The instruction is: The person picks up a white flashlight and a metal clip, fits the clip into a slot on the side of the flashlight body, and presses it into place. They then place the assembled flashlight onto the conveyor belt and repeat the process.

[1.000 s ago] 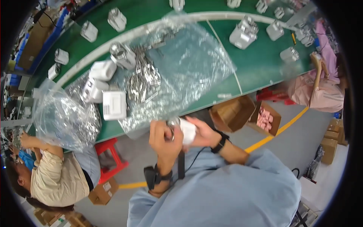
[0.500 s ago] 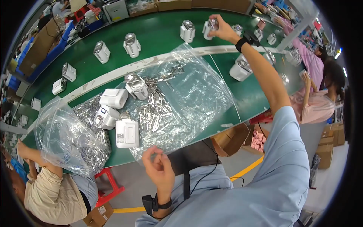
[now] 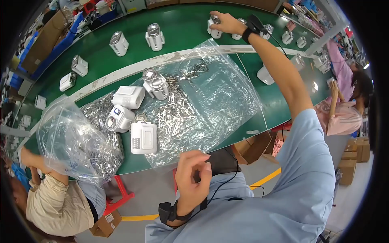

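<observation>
At the far side of the green bench, my right hand [image 3: 229, 23] grips the shiny top of a small white device housing [image 3: 215, 30] that stands upright. My left hand [image 3: 194, 178] is over the bench's near edge, fingers curled and thumb apart, holding nothing. Ahead of it lies a clear plastic bag [image 3: 221, 109] with loose silver metal pieces [image 3: 174, 115] spread on its left part. Several similar housings rest at its left, among them one lying flat [image 3: 144, 138], one on its side [image 3: 129, 97] and one upright with a shiny top [image 3: 155, 84].
A second clear bag [image 3: 73, 141], full of metal pieces, lies at the left. Beyond a pale rail [image 3: 121, 76], more white housings [image 3: 154, 37] stand in a row. A co-worker [image 3: 60, 202] sits at the left, others [image 3: 338, 109] at the right. Cardboard boxes [image 3: 253, 148] stand below the bench.
My right hand has let go of one housing and moved left to the neighbouring one. My left hand has shifted right, its fingers still curled. The whole view has shifted slightly.
</observation>
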`<act>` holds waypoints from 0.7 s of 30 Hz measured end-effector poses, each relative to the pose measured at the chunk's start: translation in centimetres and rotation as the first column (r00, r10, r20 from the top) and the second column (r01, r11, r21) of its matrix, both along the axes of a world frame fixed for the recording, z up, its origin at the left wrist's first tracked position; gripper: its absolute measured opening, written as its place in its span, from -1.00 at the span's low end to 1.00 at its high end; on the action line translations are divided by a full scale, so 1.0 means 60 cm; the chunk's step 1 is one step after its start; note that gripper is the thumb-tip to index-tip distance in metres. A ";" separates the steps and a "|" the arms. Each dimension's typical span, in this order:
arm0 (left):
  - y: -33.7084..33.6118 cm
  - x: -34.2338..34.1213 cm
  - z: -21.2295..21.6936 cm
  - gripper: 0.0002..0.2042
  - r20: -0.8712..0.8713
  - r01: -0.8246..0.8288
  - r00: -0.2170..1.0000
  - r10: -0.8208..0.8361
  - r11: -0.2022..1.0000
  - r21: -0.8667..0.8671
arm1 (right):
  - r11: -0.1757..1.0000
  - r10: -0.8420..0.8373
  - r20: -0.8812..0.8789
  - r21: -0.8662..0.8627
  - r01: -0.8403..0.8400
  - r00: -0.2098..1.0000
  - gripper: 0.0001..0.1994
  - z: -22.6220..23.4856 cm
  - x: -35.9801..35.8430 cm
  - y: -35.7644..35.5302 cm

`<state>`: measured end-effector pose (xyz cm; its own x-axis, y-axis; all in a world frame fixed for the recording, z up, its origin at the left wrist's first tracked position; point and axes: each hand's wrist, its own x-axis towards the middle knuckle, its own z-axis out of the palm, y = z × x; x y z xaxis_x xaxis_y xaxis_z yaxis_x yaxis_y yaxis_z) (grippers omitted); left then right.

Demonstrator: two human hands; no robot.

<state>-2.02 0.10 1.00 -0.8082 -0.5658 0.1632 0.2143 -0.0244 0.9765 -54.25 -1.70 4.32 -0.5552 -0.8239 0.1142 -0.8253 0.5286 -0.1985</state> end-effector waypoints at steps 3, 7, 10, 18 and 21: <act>-0.003 -0.003 -0.010 -0.64 -0.003 -0.107 0.994 0.110 0.965 -0.238 | 0.992 0.032 0.055 -0.120 -0.026 0.998 -0.36 0.028 0.085 0.020; -0.024 -0.063 0.005 -0.43 -0.033 -0.357 0.920 0.390 0.802 -0.478 | 0.929 0.369 0.386 -0.156 -0.335 0.846 -0.50 0.098 0.379 0.079; -0.032 -0.094 0.015 -0.28 -0.074 -0.155 0.987 0.141 0.959 -0.235 | 0.937 0.320 0.667 -0.120 -0.327 0.673 -0.55 0.100 0.484 0.100; -0.029 0.005 -0.022 -0.29 -0.145 0.100 0.989 0.012 0.667 0.738 | 0.952 0.096 0.228 -0.304 -0.022 0.969 -0.71 -0.114 0.417 0.062; -0.027 0.016 -0.014 -0.30 -0.050 0.013 0.998 0.029 0.734 0.679 | 0.904 0.158 0.129 -0.418 -0.091 0.979 -0.80 -0.141 0.408 0.066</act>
<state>-1.08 -1.51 0.15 -0.8048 -0.5495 -0.2243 0.2687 -0.6743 0.6879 -29.80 2.28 -4.16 -0.4896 -0.7871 0.3752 -0.8197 0.2688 -0.5057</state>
